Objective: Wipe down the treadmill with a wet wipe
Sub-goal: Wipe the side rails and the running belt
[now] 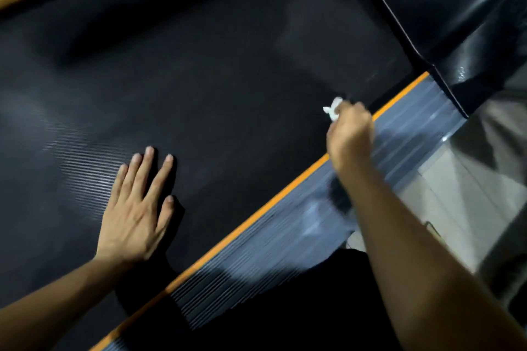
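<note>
Right hand [349, 134] was fisted, its grip closed on a bunched white wet wipe [333, 110] poking out past the knuckles, pressed to the black treadmill belt [214, 80]. Orange trim stripe [393, 102] ran just beside the grip, grey ribbed side rail [405, 137] beyond it. Left hand [137, 208] lay flat on the belt, grip open, fingers spread, well apart from the wipe. Glossy black motor cover [456, 8] sat past the grip.
</note>
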Action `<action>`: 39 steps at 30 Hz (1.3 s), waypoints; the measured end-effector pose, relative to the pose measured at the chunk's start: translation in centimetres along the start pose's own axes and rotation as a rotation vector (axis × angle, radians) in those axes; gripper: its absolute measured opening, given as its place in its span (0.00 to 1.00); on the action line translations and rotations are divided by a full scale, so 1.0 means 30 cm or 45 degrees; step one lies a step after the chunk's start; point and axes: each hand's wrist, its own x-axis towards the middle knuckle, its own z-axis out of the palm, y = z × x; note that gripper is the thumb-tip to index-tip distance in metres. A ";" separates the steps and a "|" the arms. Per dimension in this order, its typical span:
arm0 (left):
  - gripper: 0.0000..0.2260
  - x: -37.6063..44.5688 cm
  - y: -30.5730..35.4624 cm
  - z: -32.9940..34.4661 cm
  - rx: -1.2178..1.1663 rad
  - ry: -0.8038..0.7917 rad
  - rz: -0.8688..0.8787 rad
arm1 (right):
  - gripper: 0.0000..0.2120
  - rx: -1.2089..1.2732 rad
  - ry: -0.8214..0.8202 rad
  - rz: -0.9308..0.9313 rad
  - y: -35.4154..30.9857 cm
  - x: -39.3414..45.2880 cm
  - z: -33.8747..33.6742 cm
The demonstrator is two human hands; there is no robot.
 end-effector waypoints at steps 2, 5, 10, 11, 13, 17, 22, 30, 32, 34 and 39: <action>0.30 -0.046 -0.033 -0.009 0.038 0.001 -0.096 | 0.09 0.044 0.027 -0.060 -0.095 -0.162 0.031; 0.31 -0.044 -0.041 -0.004 0.079 -0.010 -0.150 | 0.12 0.190 -0.028 -0.324 -0.237 -0.403 0.044; 0.31 -0.049 -0.043 0.000 0.114 -0.023 -0.144 | 0.16 0.343 -0.272 -0.631 -0.298 -0.480 0.045; 0.31 -0.048 -0.045 -0.001 0.120 -0.023 -0.146 | 0.15 0.414 -0.308 -0.635 -0.282 -0.444 0.033; 0.31 -0.045 -0.045 -0.003 0.114 -0.027 -0.149 | 0.14 0.564 -0.305 -0.649 -0.262 -0.344 0.014; 0.30 -0.046 -0.050 0.001 0.093 0.003 -0.139 | 0.12 0.662 -0.098 -0.761 -0.330 -0.088 0.042; 0.31 -0.037 -0.048 -0.002 0.088 0.005 -0.152 | 0.13 0.711 -0.030 -0.965 -0.555 0.095 0.127; 0.32 -0.038 -0.058 -0.001 0.083 0.011 -0.129 | 0.12 0.712 0.156 -1.154 -0.792 0.148 0.191; 0.32 -0.043 -0.062 0.004 0.060 0.037 -0.115 | 0.12 0.692 0.246 -1.103 -0.821 0.170 0.209; 0.32 -0.045 -0.073 0.006 0.048 0.082 -0.099 | 0.11 0.631 0.348 -1.096 -0.852 0.177 0.230; 0.32 -0.050 -0.076 0.023 0.033 0.118 -0.125 | 0.11 0.516 0.403 -1.247 -0.960 0.234 0.260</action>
